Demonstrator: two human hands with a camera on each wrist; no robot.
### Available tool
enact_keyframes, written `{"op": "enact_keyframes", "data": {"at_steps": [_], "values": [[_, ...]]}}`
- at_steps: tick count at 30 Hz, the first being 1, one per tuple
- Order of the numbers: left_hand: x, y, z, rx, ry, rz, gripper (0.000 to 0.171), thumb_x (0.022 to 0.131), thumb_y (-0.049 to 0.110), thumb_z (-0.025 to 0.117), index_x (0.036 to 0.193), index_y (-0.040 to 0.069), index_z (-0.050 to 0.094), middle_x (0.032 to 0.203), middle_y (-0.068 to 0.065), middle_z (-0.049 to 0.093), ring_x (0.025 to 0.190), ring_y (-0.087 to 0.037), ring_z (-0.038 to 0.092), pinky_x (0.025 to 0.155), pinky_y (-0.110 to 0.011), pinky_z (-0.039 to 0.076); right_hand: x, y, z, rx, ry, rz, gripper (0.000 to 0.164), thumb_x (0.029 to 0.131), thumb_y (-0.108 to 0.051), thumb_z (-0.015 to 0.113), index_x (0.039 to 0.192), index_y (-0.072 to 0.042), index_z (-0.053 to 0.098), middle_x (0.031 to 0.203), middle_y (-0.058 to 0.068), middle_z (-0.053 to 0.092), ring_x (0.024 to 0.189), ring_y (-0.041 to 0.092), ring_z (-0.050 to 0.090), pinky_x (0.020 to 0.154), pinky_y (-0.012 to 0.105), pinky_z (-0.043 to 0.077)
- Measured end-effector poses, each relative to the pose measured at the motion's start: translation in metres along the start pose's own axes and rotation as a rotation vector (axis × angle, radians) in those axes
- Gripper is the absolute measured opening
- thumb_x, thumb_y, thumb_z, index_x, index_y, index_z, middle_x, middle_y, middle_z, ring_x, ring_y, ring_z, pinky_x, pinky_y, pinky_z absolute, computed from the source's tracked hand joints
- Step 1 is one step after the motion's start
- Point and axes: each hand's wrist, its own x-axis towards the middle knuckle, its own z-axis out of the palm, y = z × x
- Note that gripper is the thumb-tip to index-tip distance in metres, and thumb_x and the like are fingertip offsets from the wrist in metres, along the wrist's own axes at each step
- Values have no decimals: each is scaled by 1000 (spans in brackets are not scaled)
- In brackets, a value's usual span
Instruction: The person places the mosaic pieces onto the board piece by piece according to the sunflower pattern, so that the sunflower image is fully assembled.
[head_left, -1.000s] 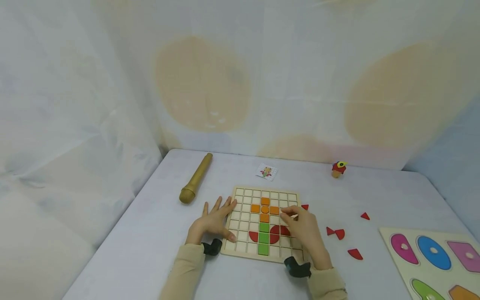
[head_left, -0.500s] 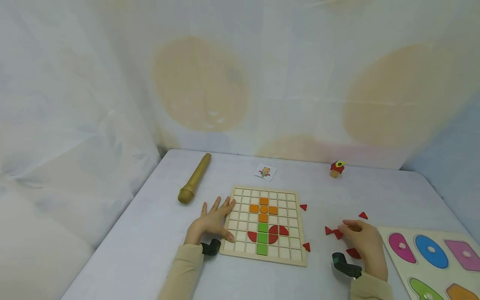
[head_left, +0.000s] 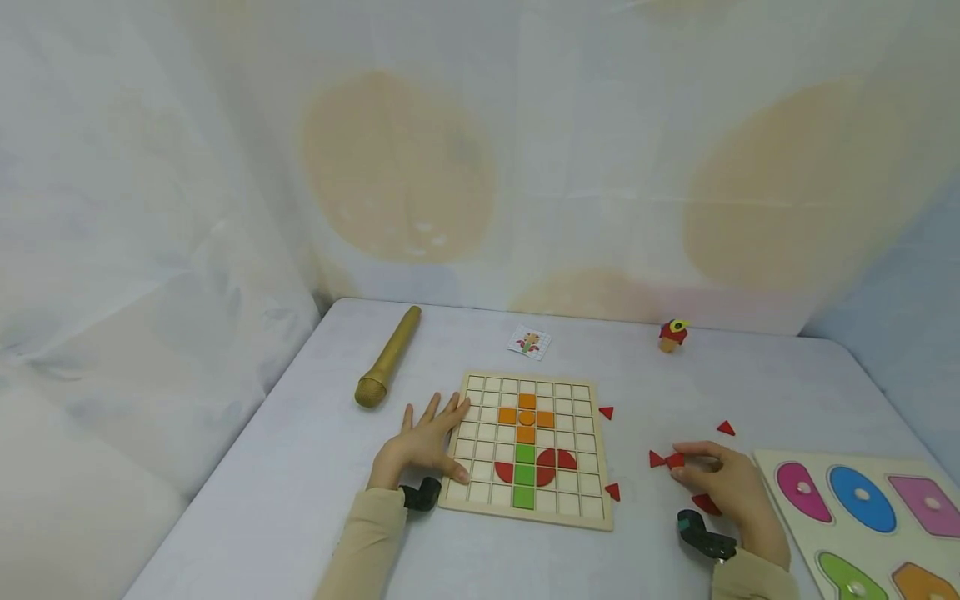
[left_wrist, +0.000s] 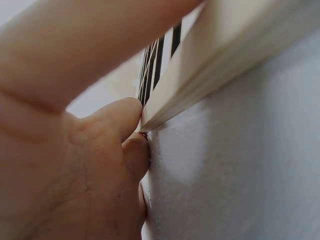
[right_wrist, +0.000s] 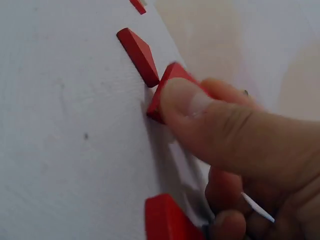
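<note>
My left hand (head_left: 416, 454) lies with fingers spread along the left edge of a wooden grid board (head_left: 480, 507). Thumb and fingertips touch its rim in the left wrist view. Orange tiles (head_left: 527, 435), green tiles (head_left: 524, 475) and red curved tiles (head_left: 546, 477) sit in the board's cells. Right of the board, my right hand (head_left: 731, 487) pinches a red quarter-circle tile (right_wrist: 167, 90) between thumb and index finger. A red triangular tile (right_wrist: 140, 57) lies just beyond it. Another red tile (right_wrist: 167, 220) is close below the hand.
More loose red tiles (head_left: 726, 427) lie about, two beside the board's right edge. At the back are a gold microphone (head_left: 390, 354), a small pattern card (head_left: 529, 342) and a parrot figure (head_left: 672, 335). A shape puzzle board (head_left: 813, 542) occupies the right front.
My right hand has moved from the grid board rightward to the loose red tiles and taken hold of one. The left hand stays on the board's edge.
</note>
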Motion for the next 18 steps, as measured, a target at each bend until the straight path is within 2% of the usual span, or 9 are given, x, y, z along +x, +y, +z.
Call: {"op": "enact_keyframes", "data": {"at_steps": [2,6,9,11,13,16,18], "values": [[0,0,0,1,0,2,121,61,40,89,156,17,18,164,-9,7,152,-35,-6,113,-67,-15,0,2,1,18,-2,-19,55,84,-37,74,130,-10,61,128,21,61,115,35,53,88,44,50],[1,-1,0,1,-3,10,121,61,42,88,156,16,18,165,-9,6,152,-35,-7,113,-68,-15,0,-2,2,60,-28,-49,60,85,-43,71,133,-9,58,124,18,66,114,33,59,91,43,52],[2,-3,1,-1,-8,15,121,62,42,88,156,16,17,165,-9,6,151,-35,-7,112,-69,-15,3,-8,5,151,-28,-10,66,85,-48,70,134,-6,56,121,14,68,116,32,59,97,47,50],[2,-3,1,-6,-10,16,121,62,42,88,156,16,17,165,-9,6,151,-35,-7,112,-68,-15,6,-13,9,224,-19,30,68,84,-50,70,134,-6,56,122,11,68,117,28,56,97,43,49],[2,-3,1,-8,-12,14,121,62,42,88,156,16,17,165,-8,5,151,-35,-8,113,-68,-15,8,-20,13,285,-25,72,69,84,-50,69,136,-7,55,122,8,68,120,29,51,97,45,44],[2,-3,1,-7,-16,12,121,62,42,88,156,17,17,165,-8,5,152,-35,-8,113,-68,-16,7,-36,20,308,-36,98,69,83,-51,70,135,-9,56,122,8,66,115,26,46,82,33,40],[1,-3,0,-3,-17,13,121,62,42,88,156,16,17,165,-8,5,151,-36,-8,113,-68,-15,5,-51,27,306,-41,98,66,84,-50,70,133,-8,58,121,11,66,108,26,47,75,30,38]]}}
